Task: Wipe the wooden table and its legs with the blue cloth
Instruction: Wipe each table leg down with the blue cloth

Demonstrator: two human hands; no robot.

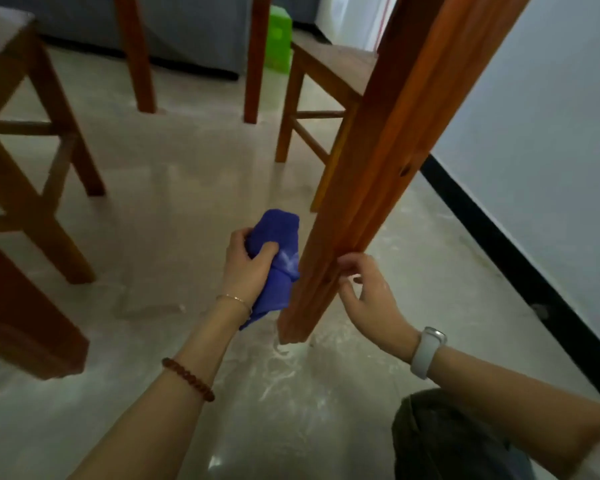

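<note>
A thick wooden table leg [378,174] slants down through the middle of the view to the floor. My left hand [248,268] is shut on the bunched blue cloth [278,258], held just left of the leg's lower part, with the cloth's edge against the wood. My right hand [368,296] is on the leg's right side near its foot, fingertips curled onto the edge of the wood. Two further table legs [136,53] [257,57] stand at the back. The tabletop is out of view.
Wooden stools stand to the left [32,143] and behind the leg [323,84]. Another dark wooden leg [25,306] is at the near left. A white wall with black skirting [520,244] runs along the right. A green object [278,39] and grey sofa sit far back. My knee [440,441] is bottom right.
</note>
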